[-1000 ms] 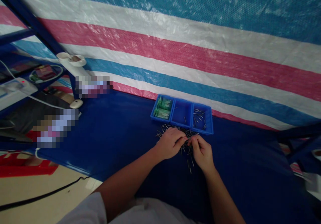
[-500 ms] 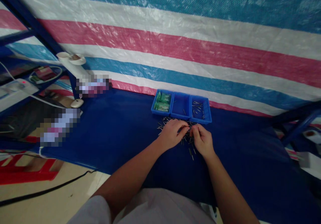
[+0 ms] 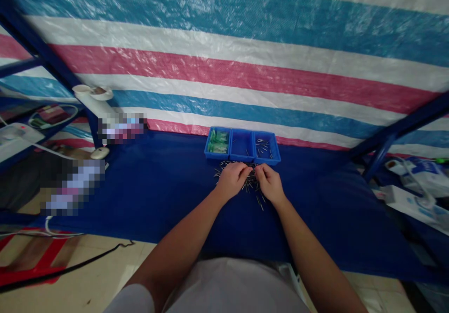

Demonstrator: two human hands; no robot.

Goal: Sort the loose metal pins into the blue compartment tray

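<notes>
Thin pins (image 3: 249,185) lie piled on the blue table (image 3: 168,177), just in front of the three-part tray (image 3: 242,157), beneath and between my hands; my left hand (image 3: 233,180) and right hand (image 3: 269,183) nearly meet, fingers curled inward; whether either grips a pin, I cannot tell.

Striped sheet (image 3: 224,65): behind the tabletop (image 3: 157,182)'s far edge.
White stand (image 3: 94,106): far left corner.
Power strip (image 3: 17,138): beyond the left edge, red light showing.
Black cable (image 3: 70,270): below the near edge, leftward, over pale floor (image 3: 105,278).
</notes>
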